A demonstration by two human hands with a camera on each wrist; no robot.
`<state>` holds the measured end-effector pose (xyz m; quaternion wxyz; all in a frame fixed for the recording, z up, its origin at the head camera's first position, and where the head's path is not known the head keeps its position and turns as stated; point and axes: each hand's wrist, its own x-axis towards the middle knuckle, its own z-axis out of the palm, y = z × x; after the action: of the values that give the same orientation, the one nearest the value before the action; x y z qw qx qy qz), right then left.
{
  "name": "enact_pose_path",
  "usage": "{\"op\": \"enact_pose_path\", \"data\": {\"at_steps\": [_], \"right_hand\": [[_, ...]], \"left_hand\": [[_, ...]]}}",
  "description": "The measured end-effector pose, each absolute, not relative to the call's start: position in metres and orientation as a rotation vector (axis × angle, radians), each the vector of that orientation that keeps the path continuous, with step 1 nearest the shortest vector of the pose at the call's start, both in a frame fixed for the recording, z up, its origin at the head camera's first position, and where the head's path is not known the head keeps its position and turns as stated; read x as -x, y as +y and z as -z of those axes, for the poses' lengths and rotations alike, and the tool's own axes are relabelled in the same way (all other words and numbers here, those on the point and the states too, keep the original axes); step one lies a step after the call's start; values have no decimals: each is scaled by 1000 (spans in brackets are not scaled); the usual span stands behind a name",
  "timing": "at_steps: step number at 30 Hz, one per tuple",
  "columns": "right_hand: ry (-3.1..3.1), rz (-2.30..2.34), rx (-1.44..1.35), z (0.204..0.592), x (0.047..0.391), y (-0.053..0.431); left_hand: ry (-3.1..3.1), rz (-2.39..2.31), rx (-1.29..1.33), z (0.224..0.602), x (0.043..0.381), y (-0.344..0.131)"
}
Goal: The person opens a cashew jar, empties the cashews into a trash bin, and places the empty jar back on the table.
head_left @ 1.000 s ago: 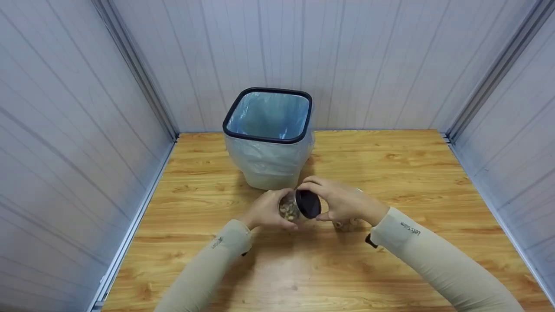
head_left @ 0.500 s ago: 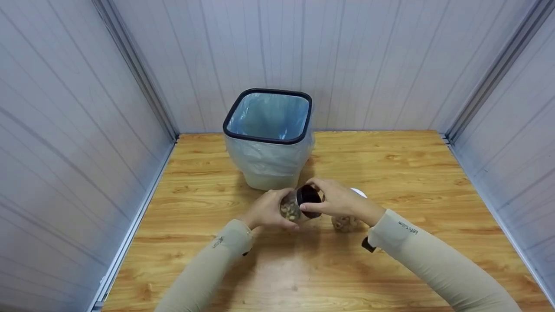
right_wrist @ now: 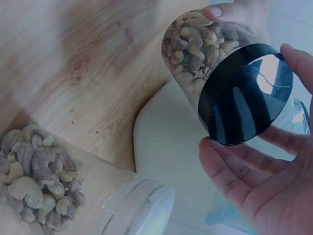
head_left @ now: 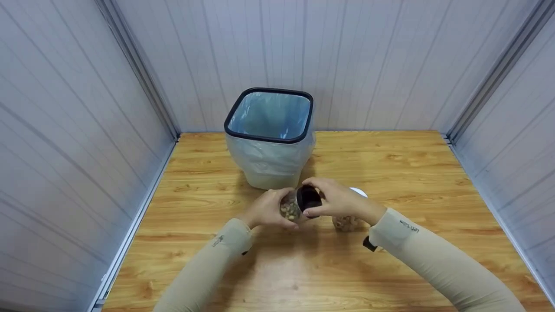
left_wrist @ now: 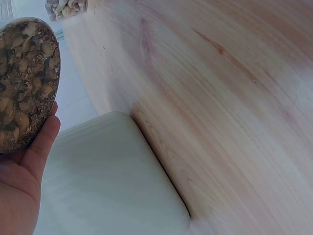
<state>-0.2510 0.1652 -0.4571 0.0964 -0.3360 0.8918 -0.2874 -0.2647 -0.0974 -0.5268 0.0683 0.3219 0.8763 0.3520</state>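
My left hand (head_left: 269,211) grips the body of a clear jar (head_left: 289,209) of nuts, tilted on its side with its black lid (head_left: 310,199) facing right. The left wrist view shows the jar's base (left_wrist: 24,83), with nuts and dark crumbs behind it. Fingers and thumb of my right hand (head_left: 340,200) hold the lid round its edge; in the right wrist view the lid (right_wrist: 249,95) sits on the jar's mouth. Below my right forearm stands a second clear jar (head_left: 345,223) of cashews, its white lid (head_left: 359,192) partly hidden by that hand.
A bin (head_left: 269,158) with a black rim and a pale plastic liner stands just behind my hands. The wooden tabletop (head_left: 390,160) is walled by white panels at the back and both sides. Small dark specks (right_wrist: 72,117) lie on the wood.
My right hand has shifted its grip round the black lid, its thumb first moving up across the lid, then slightly down. The cashew jar's white lid shows more. My left hand stays put.
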Motion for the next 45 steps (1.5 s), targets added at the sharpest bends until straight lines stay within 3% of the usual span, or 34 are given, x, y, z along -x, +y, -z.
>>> {"op": "enact_pose_path", "data": {"at_steps": [15, 45], "right_hand": [[2603, 871, 1223, 456, 251, 165], [2622, 907, 1288, 458, 251, 168]], "left_hand": [[2629, -1071, -978, 524, 267, -102], [2652, -1067, -892, 526, 266, -116]]}}
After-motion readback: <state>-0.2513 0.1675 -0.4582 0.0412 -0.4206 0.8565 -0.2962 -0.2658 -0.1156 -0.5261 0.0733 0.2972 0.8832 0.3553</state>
